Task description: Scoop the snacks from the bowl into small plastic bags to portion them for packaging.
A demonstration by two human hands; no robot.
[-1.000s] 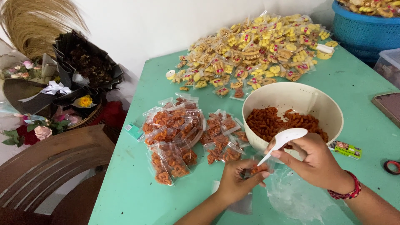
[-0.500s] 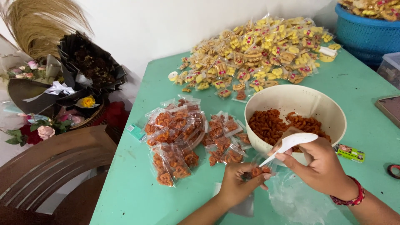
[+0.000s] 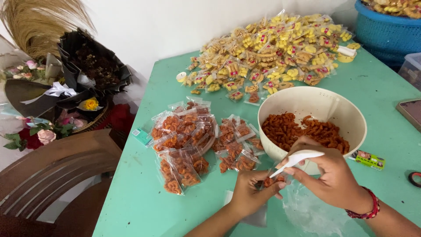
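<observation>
My left hand (image 3: pixel 251 193) pinches a small clear plastic bag (image 3: pixel 268 181) partly filled with orange snack pieces, low on the green table (image 3: pixel 144 193). My right hand (image 3: pixel 333 177) holds a white plastic spoon (image 3: pixel 297 159) whose tip rests at the bag's mouth. Just behind both hands stands a cream bowl (image 3: pixel 312 104) holding more orange snack pieces (image 3: pixel 302 129). A pile of filled small orange snack bags (image 3: pixel 193 140) lies to the left of the bowl.
A large heap of yellow snack packets (image 3: pixel 267 57) covers the table's far end. A blue basket (image 3: pixel 386 30) stands at the back right. A small green box (image 3: pixel 370 159) lies right of the bowl. Clear plastic (image 3: pixel 311 213) lies under my right wrist. A wooden chair (image 3: pixel 52 175) and flower bouquets (image 3: pixel 66 92) are left.
The spoon has come down from beside the bowl to the mouth of the small bag. My left hand keeps holding the bag in place.
</observation>
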